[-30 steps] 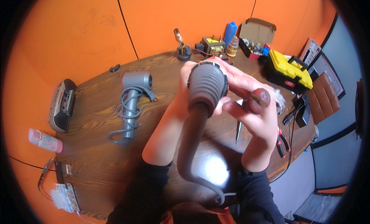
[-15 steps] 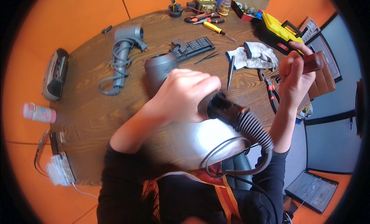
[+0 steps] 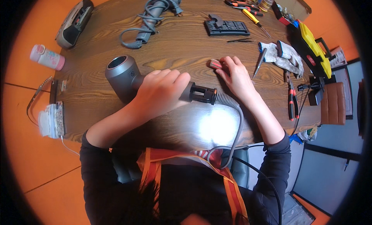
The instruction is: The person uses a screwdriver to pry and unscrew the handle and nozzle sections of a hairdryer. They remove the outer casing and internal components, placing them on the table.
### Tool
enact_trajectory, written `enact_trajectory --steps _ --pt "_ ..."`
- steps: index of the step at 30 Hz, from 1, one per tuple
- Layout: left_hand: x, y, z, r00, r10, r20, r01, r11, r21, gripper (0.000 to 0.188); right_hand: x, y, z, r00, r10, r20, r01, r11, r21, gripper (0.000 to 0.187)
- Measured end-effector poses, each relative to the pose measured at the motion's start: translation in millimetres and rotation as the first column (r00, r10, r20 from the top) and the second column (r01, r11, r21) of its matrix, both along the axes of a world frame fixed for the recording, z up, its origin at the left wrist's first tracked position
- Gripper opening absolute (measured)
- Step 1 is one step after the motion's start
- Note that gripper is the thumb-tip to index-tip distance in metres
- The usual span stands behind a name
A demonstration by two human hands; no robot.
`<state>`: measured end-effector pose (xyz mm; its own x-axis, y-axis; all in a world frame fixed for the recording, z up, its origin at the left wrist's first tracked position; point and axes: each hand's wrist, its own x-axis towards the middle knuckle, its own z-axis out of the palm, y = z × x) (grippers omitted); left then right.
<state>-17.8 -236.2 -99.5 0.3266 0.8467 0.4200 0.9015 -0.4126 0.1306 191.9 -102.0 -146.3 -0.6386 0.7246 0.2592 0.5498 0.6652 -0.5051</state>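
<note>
My left hand (image 3: pixel 162 89) is wrapped round the handle of a grey hair dryer (image 3: pixel 120 78), whose round head points left. Beyond the fist, the black lower end (image 3: pixel 203 95) of the handle lies exposed, with slots in its frame. A ribbed cord sleeve (image 3: pixel 226 99) runs from it into a grey cable that curls down toward my lap. Further right, my right hand (image 3: pixel 235 76) is low over the table, its thumb and fingers closed at one end of a short red-and-grey piece (image 3: pixel 215 64). I cannot make out its exact kind.
A second hair dryer (image 3: pixel 153 16) with its cord wound round it lies at the back. A black bit case (image 3: pixel 228 28), tweezers (image 3: pixel 240 40), a screwdriver (image 3: pixel 257 21), gloves (image 3: pixel 285 58), pliers (image 3: pixel 291 99) and a yellow toolbox (image 3: pixel 316 50) stretch rightward. At left is a pink bottle (image 3: pixel 48 57).
My right hand has come down and left from the raised position near the toolbox, bringing the red piece. The hair dryer has moved left and turned more level. The view has shifted.
</note>
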Motion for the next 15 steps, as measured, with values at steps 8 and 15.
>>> enact_trajectory --steps 8,15 --pt "-4.2 3.7 -28.5 0.991 0.054 -0.123 -0.048 0.997 0.054 0.050 -17.6 12.8 -0.4 0.990 0.099 -0.100 -0.094 0.994 0.056 0.029" --pt "-7.8 6.6 -53.2 0.961 0.092 -0.260 -0.014 0.958 0.287 0.022 -36.2 -54.5 101.7 0.706 0.643 -0.297 -0.570 0.765 0.299 0.019"
